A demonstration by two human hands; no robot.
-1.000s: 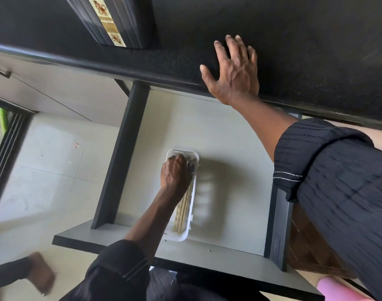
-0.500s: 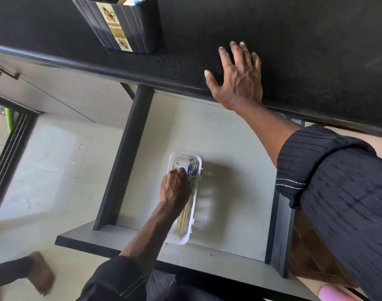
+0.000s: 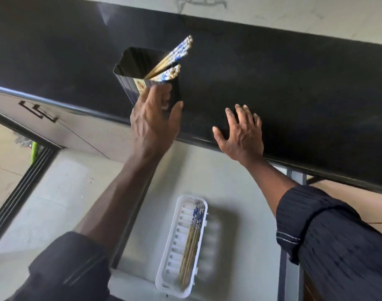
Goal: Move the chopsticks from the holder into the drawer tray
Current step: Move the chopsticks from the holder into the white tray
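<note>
A black square holder [image 3: 129,68] stands on the black counter [image 3: 294,83], with several blue-and-white-topped wooden chopsticks [image 3: 172,55] leaning out to its right. My left hand [image 3: 153,118] is raised in front of the holder, fingers apart and empty, fingertips just below the holder's rim. My right hand [image 3: 240,133] lies flat and spread on the counter's front edge. Below, in the open drawer [image 3: 229,192], a white slotted tray [image 3: 175,246] holds several chopsticks [image 3: 192,237] lying lengthwise.
The drawer's dark side rails run at left and right of the pale drawer floor. A closed cabinet front with a black handle [image 3: 38,110] sits at left. Tiled floor and a sliding door track [image 3: 18,192] lie at lower left.
My left hand has left the tray, leaving chopsticks there, and risen to the holder on the counter. The camera has tilted up. My right hand stays on the counter edge.
</note>
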